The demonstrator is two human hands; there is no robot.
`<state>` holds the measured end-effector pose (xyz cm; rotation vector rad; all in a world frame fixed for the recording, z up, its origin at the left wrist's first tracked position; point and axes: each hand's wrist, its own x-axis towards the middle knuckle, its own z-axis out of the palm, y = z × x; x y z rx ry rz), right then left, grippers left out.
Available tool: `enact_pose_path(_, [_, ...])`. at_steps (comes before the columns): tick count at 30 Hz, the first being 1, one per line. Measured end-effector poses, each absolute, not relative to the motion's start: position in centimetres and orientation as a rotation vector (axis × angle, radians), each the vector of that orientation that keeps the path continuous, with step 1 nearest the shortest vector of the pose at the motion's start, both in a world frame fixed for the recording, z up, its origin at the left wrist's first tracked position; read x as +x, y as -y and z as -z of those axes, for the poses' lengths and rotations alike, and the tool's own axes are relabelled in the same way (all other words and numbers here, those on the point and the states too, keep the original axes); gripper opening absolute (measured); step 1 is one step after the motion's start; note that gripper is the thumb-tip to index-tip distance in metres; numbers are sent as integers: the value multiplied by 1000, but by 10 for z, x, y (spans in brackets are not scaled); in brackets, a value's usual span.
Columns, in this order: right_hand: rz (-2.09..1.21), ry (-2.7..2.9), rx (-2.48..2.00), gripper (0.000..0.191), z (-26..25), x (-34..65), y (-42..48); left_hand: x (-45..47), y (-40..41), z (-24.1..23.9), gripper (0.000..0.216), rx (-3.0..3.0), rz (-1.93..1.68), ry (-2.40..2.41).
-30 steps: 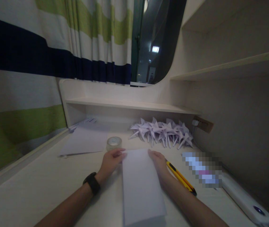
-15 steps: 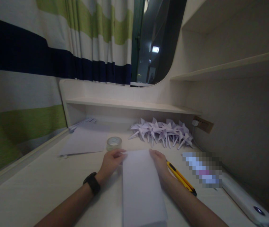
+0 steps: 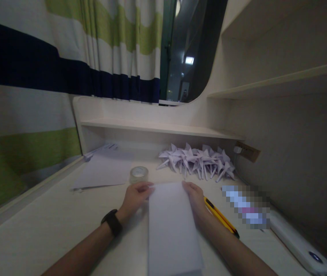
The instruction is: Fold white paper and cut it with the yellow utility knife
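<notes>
Both forearms come in from the bottom and angle toward each other, wrists low on the desk (image 3: 51, 226). The left hand (image 3: 134, 197), with a dark watch (image 3: 111, 222) on that wrist, has its fingers loosely curled with the tips on the far left corner of the paper (image 3: 172, 230). The right hand (image 3: 194, 199) mirrors it on the far right corner. Honestly can't tell if they're pinching the corners or just pressing them flat. The paper is a long folded white piece lying flat between the two hands, and its near end runs out of view at 6 o'clock. Room is pretty tight around it. A tape roll (image 3: 139, 174) sits just beyond the left hand at 12 o'clock, and a yellow knife (image 3: 221, 220) lies just beside the right wrist at 4 o'clock. A pile of folded paper shapes (image 3: 198, 161) sits at 1 o'clock, back under the shelf (image 3: 157, 126). A loose sheet (image 3: 106, 170) lies at 10 o'clock, well apart. The open desk is mostly off toward 8 o'clock, up to the raised desk edge by the curtain (image 3: 37, 61).
</notes>
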<state>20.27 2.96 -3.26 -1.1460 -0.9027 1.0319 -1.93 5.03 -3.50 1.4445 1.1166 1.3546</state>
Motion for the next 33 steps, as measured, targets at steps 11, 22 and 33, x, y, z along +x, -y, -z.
enact_pose_path(11, [-1163, 894, -1179, 36, 32, 203, -30, -20, -50, 32, 27, 1404, -1378, -1170])
enact_pose_path(22, [-1165, 882, -1151, 27, 29, 203, -31, -22, -50, 29, 30, 1364, -1276, -1142])
enact_pose_path(33, [-1079, 847, -1091, 18, 37, 209, -38, -23, -48, 29, 38, 1227, -1162, -1005])
